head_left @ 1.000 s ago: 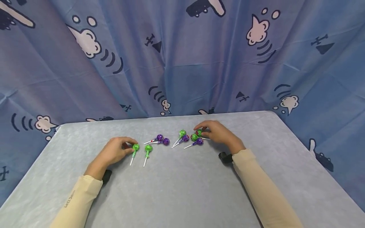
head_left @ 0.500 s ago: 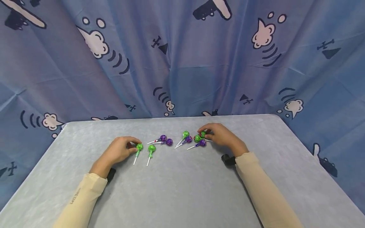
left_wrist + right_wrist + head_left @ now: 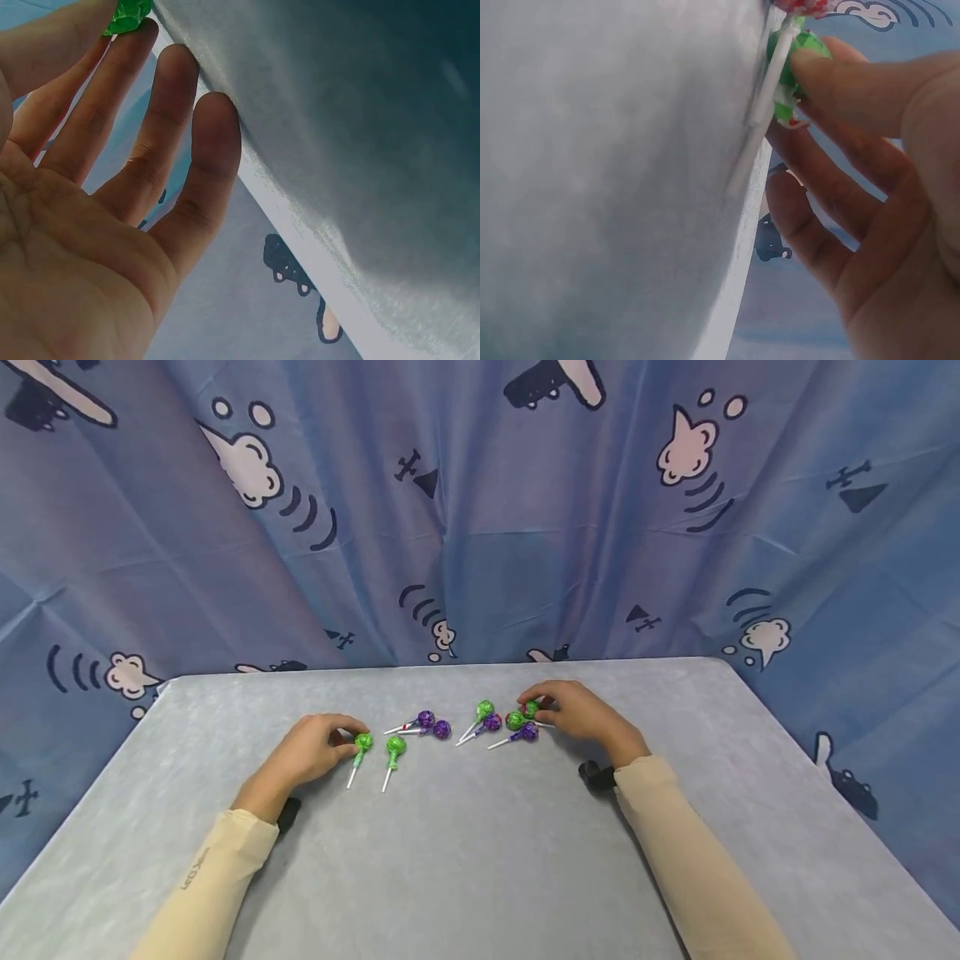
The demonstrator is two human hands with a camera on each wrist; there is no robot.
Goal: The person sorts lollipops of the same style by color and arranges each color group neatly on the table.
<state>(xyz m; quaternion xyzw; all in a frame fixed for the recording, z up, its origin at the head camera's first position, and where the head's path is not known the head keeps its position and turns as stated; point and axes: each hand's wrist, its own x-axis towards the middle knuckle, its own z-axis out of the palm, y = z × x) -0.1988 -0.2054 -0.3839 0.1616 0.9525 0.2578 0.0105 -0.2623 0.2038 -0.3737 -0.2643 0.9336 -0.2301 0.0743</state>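
My left hand (image 3: 309, 752) pinches the green head of a lollipop (image 3: 363, 742), whose white stick points toward me. Between thumb and index finger, a bit of its green wrapper (image 3: 132, 15) shows in the left wrist view, the other fingers spread loosely. A second green lollipop (image 3: 395, 746) lies just to its right. On the right, my right hand (image 3: 576, 712) holds a green-and-red lollipop (image 3: 531, 709) by its head; in the right wrist view the thumb presses on its green wrapper (image 3: 784, 71). Another green-and-red lollipop (image 3: 514, 720) and a purple one (image 3: 528, 732) lie right beside those fingers.
Two purple lollipops (image 3: 441, 729) lie in the middle, sticks leftward. Between them and my right hand, a green lollipop (image 3: 484, 709) lies against a purple one (image 3: 492, 722). A pale cloth covers the table (image 3: 465, 860); a blue printed curtain (image 3: 495, 577) hangs behind its far edge.
The head view has shifted slightly. Both hands stay at the same lollipops, and the rest lie as before.
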